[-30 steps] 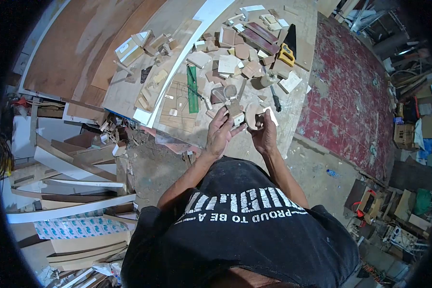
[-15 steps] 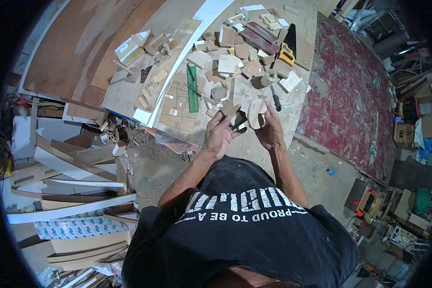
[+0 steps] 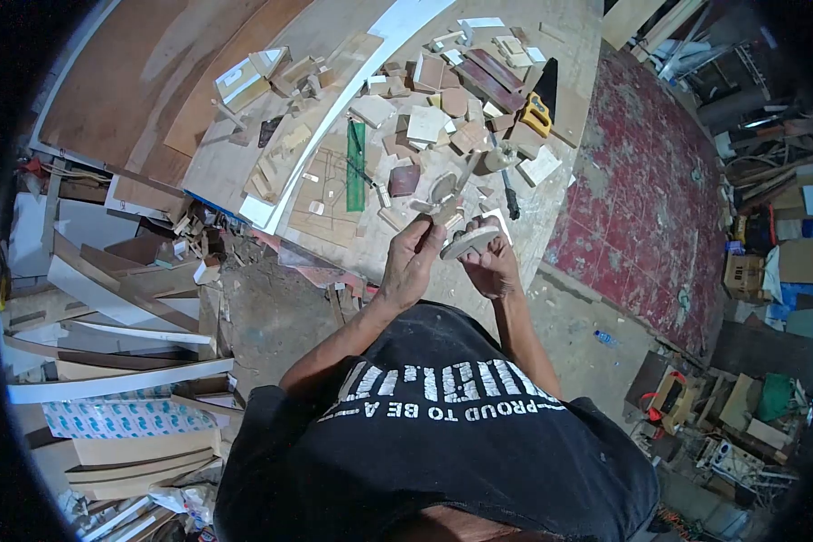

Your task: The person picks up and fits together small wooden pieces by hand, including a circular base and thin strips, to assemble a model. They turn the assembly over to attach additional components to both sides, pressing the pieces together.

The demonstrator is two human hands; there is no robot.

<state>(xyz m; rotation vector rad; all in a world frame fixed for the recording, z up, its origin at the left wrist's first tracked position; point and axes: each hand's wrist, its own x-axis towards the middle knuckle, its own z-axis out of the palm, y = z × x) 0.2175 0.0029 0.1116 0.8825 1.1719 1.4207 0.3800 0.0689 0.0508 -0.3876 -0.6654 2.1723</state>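
A pale wooden disc (image 3: 468, 243) is held at a slant above the near edge of a workbench (image 3: 519, 237). The right hand (image 3: 493, 268) grips it, fingers wrapped around its near side. To its left, the left hand (image 3: 412, 260) pinches a small block (image 3: 448, 212) between thumb and fingers, its fingertips close to the disc; whether they touch it is unclear.

On the bench just beyond the hands are a maroon piece (image 3: 405, 181) and a dark-handled tool (image 3: 512, 200). A green ruler (image 3: 356, 167) lies to the left. Farther back, wood offcuts are heaped together, with a yellow-handled saw (image 3: 537, 110) at their right side. A long white strip (image 3: 325, 135) curves across the bench, left of the heap.

Below the hands is the person's black shirt (image 3: 443, 461), its white lettering upside down. Curved boards (image 3: 122, 379) are stacked at lower left; a worn red floor (image 3: 637, 199) spreads out on the right.
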